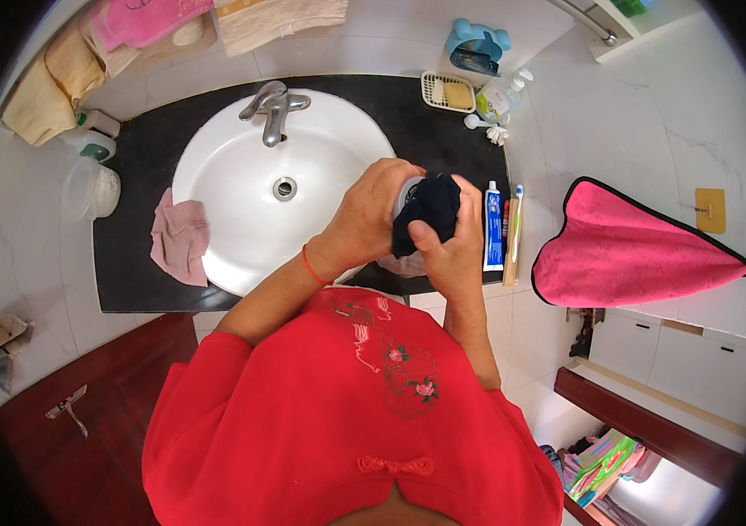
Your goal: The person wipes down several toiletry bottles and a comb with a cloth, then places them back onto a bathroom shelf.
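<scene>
Both my hands meet over the dark counter, just right of the white sink. My left hand (366,209), a red string on its wrist, is closed around a pale, cup-like container (404,194); only part of its side shows. A bunched dark navy cloth (428,213) covers much of that container. My right hand (455,252) grips the cloth from the right, thumb pressed against its lower front. Below the hands a see-through, crinkled thing (404,265) shows in part; I cannot tell whether it touches them.
The sink (241,193) has a chrome faucet (275,110). A pink cloth (180,238) drapes over its left rim. Toothpaste (494,230) and a toothbrush (515,230) lie right of my hands. Behind are a soap dish (447,92) and a pump bottle (502,95). A pink towel (640,250) hangs right.
</scene>
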Available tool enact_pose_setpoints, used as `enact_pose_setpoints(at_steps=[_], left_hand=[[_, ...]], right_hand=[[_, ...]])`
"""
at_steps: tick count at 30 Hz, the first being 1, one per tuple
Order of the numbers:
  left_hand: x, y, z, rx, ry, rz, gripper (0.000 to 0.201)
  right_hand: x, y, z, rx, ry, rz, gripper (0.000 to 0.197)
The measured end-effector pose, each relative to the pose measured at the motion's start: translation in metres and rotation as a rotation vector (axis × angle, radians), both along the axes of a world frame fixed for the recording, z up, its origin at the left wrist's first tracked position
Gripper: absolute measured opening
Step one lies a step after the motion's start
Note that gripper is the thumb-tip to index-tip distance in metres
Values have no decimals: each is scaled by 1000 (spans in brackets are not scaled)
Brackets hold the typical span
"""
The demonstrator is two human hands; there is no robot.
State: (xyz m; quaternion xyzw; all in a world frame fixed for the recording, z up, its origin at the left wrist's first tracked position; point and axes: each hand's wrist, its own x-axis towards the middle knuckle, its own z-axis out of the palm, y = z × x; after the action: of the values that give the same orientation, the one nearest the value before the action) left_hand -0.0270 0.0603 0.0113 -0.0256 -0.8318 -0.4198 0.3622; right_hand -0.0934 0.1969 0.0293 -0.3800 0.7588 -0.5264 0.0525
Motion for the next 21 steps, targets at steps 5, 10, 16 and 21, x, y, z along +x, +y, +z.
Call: enact_pose_setpoints(at_steps=[5,10,16,21], left_hand=[[4,8,-7,37,-6,-13,63],[0,7,-9,-10,55,12,65],[-7,5,-16,-123,92,19,66],[1,10,-6,-54,108,33,65]], right_hand=[[-13,10,1,120,-8,-232,29],[-19,23,6,-108,-152,-389,31],[14,10,20,179,26,-230,28],[-7,15,4,155,81,-343,28]])
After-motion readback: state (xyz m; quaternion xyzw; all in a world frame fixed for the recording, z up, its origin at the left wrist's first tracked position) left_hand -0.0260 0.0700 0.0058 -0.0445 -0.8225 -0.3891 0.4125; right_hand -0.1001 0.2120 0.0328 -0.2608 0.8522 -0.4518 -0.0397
